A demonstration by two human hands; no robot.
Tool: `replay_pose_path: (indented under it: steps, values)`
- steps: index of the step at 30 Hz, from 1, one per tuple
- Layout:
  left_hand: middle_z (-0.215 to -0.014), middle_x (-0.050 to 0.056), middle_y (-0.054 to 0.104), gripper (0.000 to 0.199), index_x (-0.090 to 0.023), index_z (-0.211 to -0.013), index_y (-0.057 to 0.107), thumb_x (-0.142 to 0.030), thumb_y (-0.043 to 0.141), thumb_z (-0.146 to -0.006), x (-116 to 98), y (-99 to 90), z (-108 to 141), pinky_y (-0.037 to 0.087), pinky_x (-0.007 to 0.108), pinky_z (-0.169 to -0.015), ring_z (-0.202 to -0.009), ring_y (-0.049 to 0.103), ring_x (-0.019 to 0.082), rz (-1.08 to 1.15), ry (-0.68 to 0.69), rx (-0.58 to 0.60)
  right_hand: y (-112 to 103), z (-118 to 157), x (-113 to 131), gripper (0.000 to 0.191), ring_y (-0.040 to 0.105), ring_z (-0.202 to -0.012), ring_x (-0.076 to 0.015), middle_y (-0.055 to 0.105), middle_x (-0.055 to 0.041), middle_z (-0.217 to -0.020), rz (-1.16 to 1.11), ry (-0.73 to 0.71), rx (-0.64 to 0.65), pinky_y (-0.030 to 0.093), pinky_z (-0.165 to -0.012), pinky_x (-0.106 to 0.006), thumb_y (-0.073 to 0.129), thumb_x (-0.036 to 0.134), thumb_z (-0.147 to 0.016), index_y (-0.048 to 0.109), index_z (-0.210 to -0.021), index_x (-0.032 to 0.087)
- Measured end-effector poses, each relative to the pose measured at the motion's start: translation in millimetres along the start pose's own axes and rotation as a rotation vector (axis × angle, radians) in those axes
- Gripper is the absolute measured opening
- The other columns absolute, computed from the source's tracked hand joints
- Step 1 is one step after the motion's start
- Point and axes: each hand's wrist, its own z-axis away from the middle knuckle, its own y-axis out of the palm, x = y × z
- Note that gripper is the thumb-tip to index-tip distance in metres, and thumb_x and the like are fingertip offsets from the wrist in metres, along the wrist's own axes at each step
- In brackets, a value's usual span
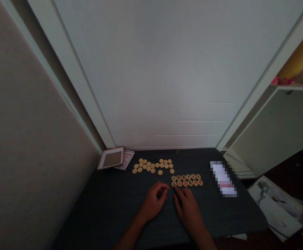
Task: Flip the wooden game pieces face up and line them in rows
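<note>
My left hand [156, 200] is over the dark table with fingers curled and thumb and fingertips close together. Whether anything small is pinched there, I cannot make out. My right hand [189, 206] lies palm down, fingers apart, its index fingertip at the near-left xiangqi piece [174, 184]. That round wooden piece ends a lower row with red and dark characters. A second row of xiangqi pieces [188, 177], marked in dark characters, lies directly behind it. Farther left, plain-faced round pieces [149, 164] are scattered loosely, with one plain piece [160, 172] slightly apart.
At the table's [109, 208] back left, a framed board [112, 158] overlaps a red-printed sheet [128, 158]. A blurred-out flat object [222, 178] is on the right. The white panel [151, 86] rises behind, and a white box [278, 208] stands low beyond the right edge.
</note>
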Motion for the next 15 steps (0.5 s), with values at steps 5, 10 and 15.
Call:
replay_pose_path:
  steps: [5,10,15]
  values:
    - [-0.092,0.004,0.070,0.017,-0.021,-0.100,0.067,-0.032,0.055,-0.096,-2,0.4,0,0.055,0.028,-0.076,-0.079,0.068,0.018,0.018,-0.022,0.005,-1,-1,1,0.037,0.066,-0.088,-0.0240,0.064,-0.0080,-0.094,-0.011,0.018,0.010,0.059,-0.080,-0.039,0.052,0.028,-0.099,0.057,-0.136,0.026]
    - [-0.090,0.004,0.071,0.019,-0.021,-0.101,0.067,-0.034,0.055,-0.096,0,1.6,0,0.055,0.029,-0.073,-0.074,0.069,0.018,0.058,-0.041,-0.013,-2,-2,1,0.033,0.067,-0.096,-0.0256,0.067,-0.0099,-0.102,-0.021,0.027,-0.022,0.059,-0.084,-0.041,0.050,0.030,-0.100,0.061,-0.131,0.026]
    - [-0.104,0.006,0.071,0.021,-0.022,-0.110,0.065,-0.024,0.048,-0.098,-5,-3.4,-11,0.055,0.033,-0.086,-0.093,0.069,0.020,-0.052,0.045,-0.032,-4,-2,0,0.030,0.067,-0.101,-0.0249,0.068,-0.0095,-0.107,-0.065,0.045,-0.028,0.058,-0.088,-0.040,0.050,0.030,-0.100,0.062,-0.128,0.026]
